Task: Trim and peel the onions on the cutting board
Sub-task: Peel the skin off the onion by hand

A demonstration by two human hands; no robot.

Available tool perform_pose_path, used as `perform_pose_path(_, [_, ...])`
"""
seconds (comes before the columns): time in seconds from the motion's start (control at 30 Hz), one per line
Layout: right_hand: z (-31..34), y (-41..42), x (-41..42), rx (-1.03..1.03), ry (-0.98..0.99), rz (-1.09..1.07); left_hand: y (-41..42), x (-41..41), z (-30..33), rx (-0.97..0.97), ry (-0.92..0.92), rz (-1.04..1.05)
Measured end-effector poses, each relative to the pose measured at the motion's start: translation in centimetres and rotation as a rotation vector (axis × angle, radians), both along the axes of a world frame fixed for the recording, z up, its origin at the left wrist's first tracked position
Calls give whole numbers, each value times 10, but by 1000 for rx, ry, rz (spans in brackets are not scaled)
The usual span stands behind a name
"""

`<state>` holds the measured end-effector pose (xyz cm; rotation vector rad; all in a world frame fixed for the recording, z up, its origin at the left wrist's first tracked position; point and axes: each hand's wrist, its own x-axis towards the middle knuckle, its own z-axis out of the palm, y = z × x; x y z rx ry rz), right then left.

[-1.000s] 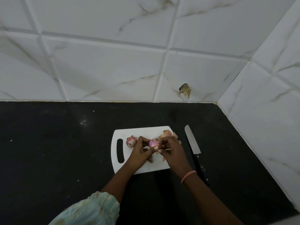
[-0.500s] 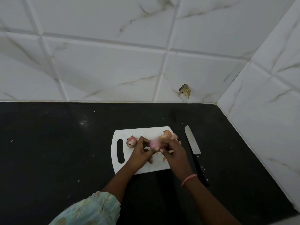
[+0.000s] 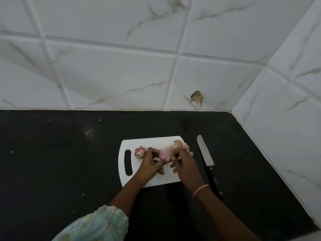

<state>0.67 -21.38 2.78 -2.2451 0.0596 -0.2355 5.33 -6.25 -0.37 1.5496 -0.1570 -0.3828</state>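
A white cutting board [image 3: 156, 141] with a slot handle lies on the black counter. Above its middle my left hand [image 3: 151, 162] grips a small pink onion [image 3: 165, 153], blurred by motion. My right hand [image 3: 185, 162] pinches at the onion's right side with its fingertips. A second onion [image 3: 140, 152] with its skin on lies on the board just left of my left hand. A third onion [image 3: 178, 144] sits among loose skins [image 3: 188, 148] at the board's far right corner.
A kitchen knife [image 3: 205, 153] with a black handle lies on the black counter [image 3: 60, 162] just right of the board, blade pointing away. White tiled walls close the back and right sides. A chipped spot [image 3: 197, 98] marks the back wall.
Both hands stay over the board while the held onion turns between the fingers and now looks blurred. My right hand has shifted slightly right.
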Motion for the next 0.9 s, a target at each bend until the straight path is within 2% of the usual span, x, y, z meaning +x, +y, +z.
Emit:
perform_pose_path(0.23, [-1, -8, 5, -108, -17, -22, -12, 5, 8, 10, 230, -151])
perform_pose_path(0.47, [3, -15, -1, -59, -32, 119, -16, 5, 6, -6, 321, -80])
perform_pose_path(0.57, [2, -19, -4, -14, -25, 133, -14, 4, 4, -67, 319, -54])
perform_pose_path(0.77, [-2, -18, 0, -61, -55, -177, -15, 0, 6, -94, 281, 0])
perform_pose_path(0.9, [4, -9, -1, 3, -62, -41, -14, -2, 5, -75, 218, 16])
